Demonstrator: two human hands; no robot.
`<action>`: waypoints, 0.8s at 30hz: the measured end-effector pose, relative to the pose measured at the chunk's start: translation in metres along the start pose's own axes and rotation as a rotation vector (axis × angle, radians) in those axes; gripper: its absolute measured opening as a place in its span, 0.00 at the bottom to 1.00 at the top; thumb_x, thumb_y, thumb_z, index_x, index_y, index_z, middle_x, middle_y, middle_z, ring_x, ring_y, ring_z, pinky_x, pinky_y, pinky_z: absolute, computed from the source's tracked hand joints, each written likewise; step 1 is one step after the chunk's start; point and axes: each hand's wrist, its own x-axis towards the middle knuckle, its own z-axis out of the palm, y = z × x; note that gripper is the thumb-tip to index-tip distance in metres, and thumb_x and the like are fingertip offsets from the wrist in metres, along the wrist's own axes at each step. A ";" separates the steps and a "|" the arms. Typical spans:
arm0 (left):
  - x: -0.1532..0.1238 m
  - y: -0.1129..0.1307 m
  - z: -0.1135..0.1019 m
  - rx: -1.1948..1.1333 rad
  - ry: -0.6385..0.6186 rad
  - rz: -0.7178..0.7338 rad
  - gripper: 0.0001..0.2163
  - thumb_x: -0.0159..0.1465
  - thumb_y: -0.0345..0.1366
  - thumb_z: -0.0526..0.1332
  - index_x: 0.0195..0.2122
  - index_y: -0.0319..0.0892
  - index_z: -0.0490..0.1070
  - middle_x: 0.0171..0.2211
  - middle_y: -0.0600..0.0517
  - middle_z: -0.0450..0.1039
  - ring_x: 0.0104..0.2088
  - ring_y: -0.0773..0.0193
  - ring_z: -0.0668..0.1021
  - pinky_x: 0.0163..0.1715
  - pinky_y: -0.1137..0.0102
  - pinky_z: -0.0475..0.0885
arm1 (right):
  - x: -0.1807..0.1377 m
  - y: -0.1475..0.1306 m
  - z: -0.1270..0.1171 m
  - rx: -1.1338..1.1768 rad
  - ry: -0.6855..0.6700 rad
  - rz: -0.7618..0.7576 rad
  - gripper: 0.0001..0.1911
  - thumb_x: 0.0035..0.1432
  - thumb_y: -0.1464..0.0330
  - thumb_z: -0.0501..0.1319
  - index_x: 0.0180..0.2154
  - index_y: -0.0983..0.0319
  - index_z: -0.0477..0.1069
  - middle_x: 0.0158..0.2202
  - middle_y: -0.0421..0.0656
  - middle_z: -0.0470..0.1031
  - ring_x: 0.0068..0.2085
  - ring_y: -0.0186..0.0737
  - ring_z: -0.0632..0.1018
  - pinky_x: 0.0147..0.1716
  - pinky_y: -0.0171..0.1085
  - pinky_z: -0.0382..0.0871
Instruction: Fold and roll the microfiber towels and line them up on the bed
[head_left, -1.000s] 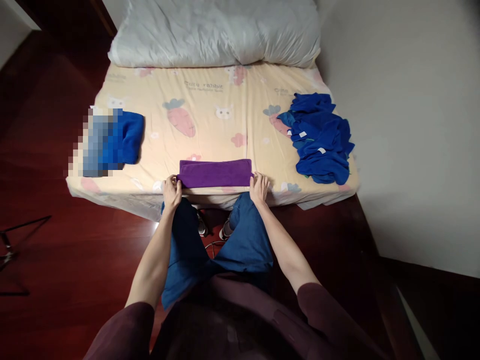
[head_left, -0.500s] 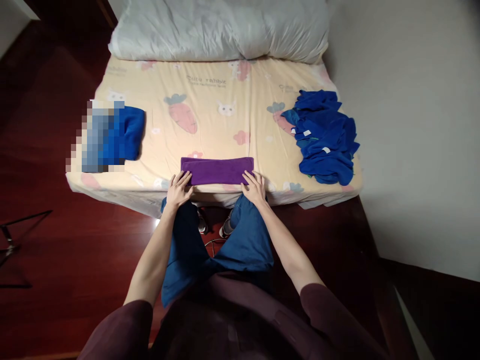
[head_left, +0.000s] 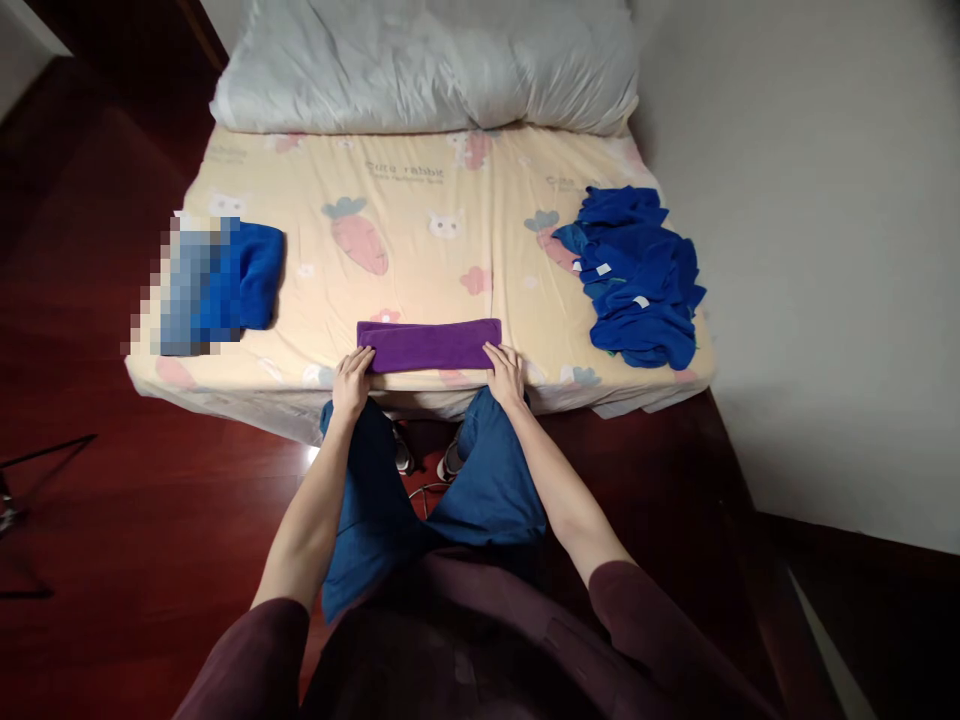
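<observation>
A purple towel (head_left: 429,346), folded into a long flat strip, lies along the near edge of the bed. My left hand (head_left: 352,382) is closed on its left end, fingertips on top of the cloth and thumb mostly hidden. At the opposite end, my right hand (head_left: 506,376) grips the near right corner in the same way. The strip's upper layer sits slightly off the layer beneath, which shows along the far edge.
Loose blue cloths (head_left: 643,280) with white tags are heaped at the bed's right side. On the left lies a folded blue cloth (head_left: 261,275), partly pixelated. A rolled pale quilt (head_left: 427,70) spans the back of the patterned sheet (head_left: 420,260). A wall (head_left: 817,300) rises at right.
Both hands have drawn their spread fingers in from the towel's top and now hold its two ends. The towel stays at the bed's edge; the view has shifted slightly.
</observation>
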 end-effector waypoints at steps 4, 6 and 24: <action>-0.005 0.000 -0.003 -0.003 0.003 0.013 0.32 0.57 0.21 0.51 0.63 0.43 0.69 0.64 0.46 0.69 0.67 0.54 0.67 0.67 0.53 0.60 | -0.002 0.003 0.000 0.004 0.016 -0.021 0.31 0.58 0.79 0.53 0.62 0.61 0.70 0.64 0.42 0.72 0.64 0.50 0.66 0.66 0.53 0.58; -0.008 0.000 -0.004 0.001 0.014 0.021 0.31 0.57 0.21 0.51 0.62 0.43 0.69 0.63 0.46 0.71 0.66 0.53 0.68 0.67 0.53 0.60 | -0.005 0.004 0.000 0.011 0.026 -0.034 0.31 0.58 0.78 0.54 0.61 0.61 0.70 0.63 0.42 0.73 0.64 0.50 0.66 0.66 0.53 0.58; -0.002 -0.008 -0.005 -0.205 0.111 -0.182 0.25 0.61 0.28 0.56 0.61 0.43 0.66 0.54 0.43 0.73 0.58 0.51 0.72 0.60 0.55 0.68 | -0.003 0.019 -0.002 0.242 0.085 0.076 0.23 0.57 0.74 0.57 0.54 0.60 0.73 0.52 0.47 0.77 0.58 0.47 0.73 0.62 0.46 0.66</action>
